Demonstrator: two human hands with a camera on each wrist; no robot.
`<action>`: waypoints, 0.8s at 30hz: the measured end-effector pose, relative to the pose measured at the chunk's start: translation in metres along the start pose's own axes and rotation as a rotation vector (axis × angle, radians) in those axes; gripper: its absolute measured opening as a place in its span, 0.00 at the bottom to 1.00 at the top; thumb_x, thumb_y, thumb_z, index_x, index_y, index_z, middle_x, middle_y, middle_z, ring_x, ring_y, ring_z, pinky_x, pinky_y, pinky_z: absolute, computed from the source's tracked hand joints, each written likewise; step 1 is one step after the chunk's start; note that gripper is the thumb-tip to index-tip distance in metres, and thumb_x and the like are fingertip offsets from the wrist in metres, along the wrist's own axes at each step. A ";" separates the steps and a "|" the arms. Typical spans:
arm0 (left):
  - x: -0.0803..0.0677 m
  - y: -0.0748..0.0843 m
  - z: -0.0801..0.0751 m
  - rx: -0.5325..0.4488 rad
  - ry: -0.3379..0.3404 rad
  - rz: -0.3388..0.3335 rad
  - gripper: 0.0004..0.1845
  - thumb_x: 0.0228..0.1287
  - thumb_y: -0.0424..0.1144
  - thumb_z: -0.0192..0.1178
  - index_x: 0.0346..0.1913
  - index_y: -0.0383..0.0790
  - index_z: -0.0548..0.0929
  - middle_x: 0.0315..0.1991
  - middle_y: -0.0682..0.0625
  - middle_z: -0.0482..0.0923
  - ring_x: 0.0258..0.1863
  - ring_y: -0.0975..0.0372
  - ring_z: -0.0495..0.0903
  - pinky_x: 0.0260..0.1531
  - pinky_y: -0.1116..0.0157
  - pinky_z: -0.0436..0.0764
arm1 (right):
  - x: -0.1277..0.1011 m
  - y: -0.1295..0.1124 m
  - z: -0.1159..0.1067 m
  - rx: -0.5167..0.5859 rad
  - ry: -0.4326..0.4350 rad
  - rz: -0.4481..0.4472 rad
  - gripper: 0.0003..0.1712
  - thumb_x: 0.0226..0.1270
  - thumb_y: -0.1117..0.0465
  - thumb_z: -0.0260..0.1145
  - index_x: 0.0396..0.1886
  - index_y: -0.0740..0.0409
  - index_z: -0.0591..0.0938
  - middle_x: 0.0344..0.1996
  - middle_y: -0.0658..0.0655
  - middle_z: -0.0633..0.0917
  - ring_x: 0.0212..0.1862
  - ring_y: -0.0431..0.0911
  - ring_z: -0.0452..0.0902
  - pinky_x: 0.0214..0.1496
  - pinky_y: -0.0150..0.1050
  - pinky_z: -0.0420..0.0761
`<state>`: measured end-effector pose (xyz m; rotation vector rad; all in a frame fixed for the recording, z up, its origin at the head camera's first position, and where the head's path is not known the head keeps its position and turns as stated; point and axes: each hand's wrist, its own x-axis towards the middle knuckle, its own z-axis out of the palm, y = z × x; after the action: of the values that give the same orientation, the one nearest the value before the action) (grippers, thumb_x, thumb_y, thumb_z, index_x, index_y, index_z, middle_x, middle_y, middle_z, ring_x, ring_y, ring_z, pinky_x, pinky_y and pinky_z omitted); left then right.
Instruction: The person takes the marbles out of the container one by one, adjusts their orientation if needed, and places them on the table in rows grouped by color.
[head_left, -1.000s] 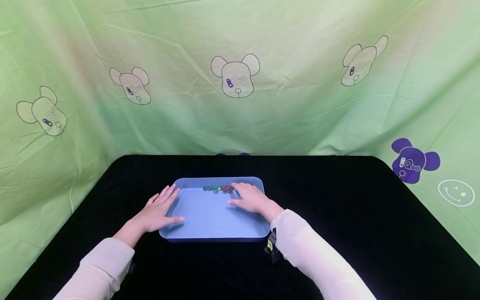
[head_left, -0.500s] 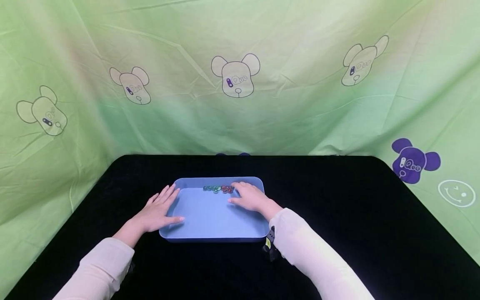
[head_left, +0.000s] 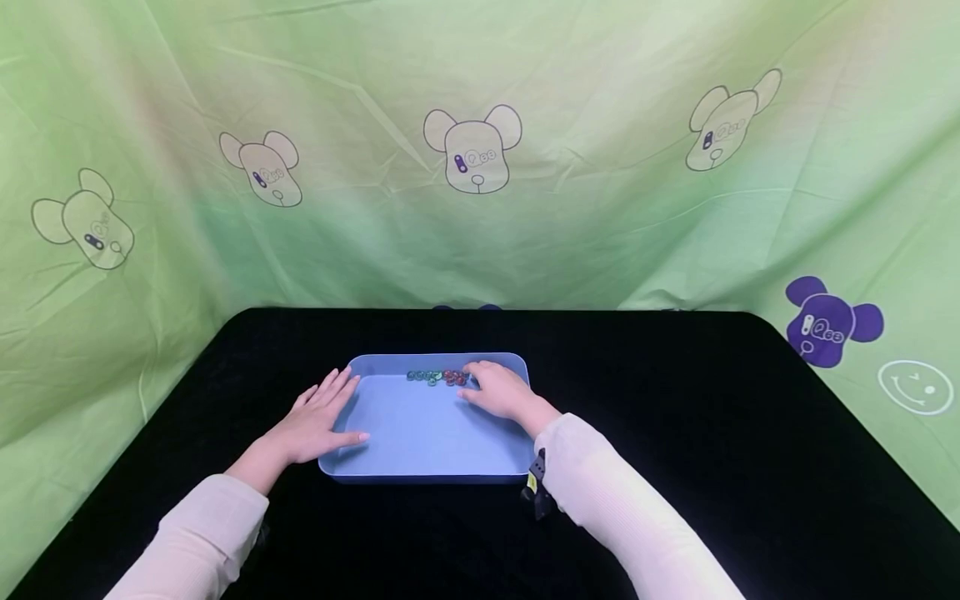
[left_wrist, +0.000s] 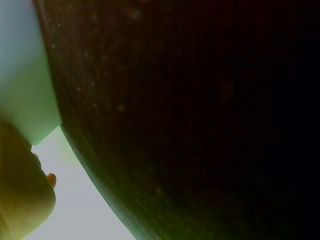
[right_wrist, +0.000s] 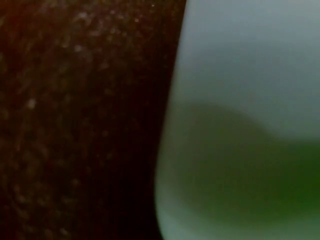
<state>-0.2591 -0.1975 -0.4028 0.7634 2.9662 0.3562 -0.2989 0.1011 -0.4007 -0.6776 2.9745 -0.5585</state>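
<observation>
A shallow blue tray lies on the black table. Along its far wall sit small round glass pieces like marbles, green marbles on the left and red marbles on the right. My left hand rests over the tray's left rim, fingers spread, with the thumb reaching inside. Inside the tray at the right, my right hand has its fingertips at the right end of the red marbles, thumb held apart from the fingers. The left wrist view shows part of a hand at its left edge.
The black tabletop extends around the tray on all sides. A green curtain with bear drawings hangs behind and at both sides. A small black device is worn under the right wrist, by the tray's near right corner.
My right thumb has drawn a little toward the fingertips, and the right wrist has shifted slightly left. The left hand and the marbles have stayed in place.
</observation>
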 end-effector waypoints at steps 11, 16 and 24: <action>0.001 0.001 -0.001 -0.008 0.012 -0.003 0.48 0.50 0.66 0.48 0.66 0.37 0.48 0.67 0.44 0.39 0.64 0.51 0.37 0.56 0.48 0.44 | 0.003 0.000 0.000 -0.008 0.069 -0.025 0.18 0.58 0.56 0.59 0.46 0.59 0.76 0.39 0.54 0.78 0.41 0.45 0.72 0.46 0.39 0.69; 0.001 0.001 -0.001 -0.011 0.002 -0.011 0.48 0.50 0.66 0.48 0.66 0.38 0.48 0.67 0.45 0.38 0.64 0.52 0.36 0.56 0.49 0.43 | 0.003 0.000 -0.001 -0.011 0.074 -0.036 0.16 0.58 0.58 0.59 0.44 0.59 0.77 0.36 0.53 0.78 0.38 0.44 0.73 0.42 0.39 0.70; 0.000 0.001 -0.002 -0.013 0.002 -0.012 0.48 0.50 0.65 0.49 0.66 0.38 0.48 0.67 0.45 0.39 0.64 0.51 0.37 0.56 0.48 0.44 | 0.005 0.000 -0.003 -0.053 0.061 -0.066 0.12 0.57 0.60 0.60 0.40 0.58 0.78 0.31 0.52 0.79 0.35 0.44 0.74 0.39 0.39 0.71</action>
<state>-0.2585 -0.1967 -0.4010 0.7432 2.9663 0.3763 -0.3040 0.0996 -0.3971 -0.7800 3.0431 -0.5151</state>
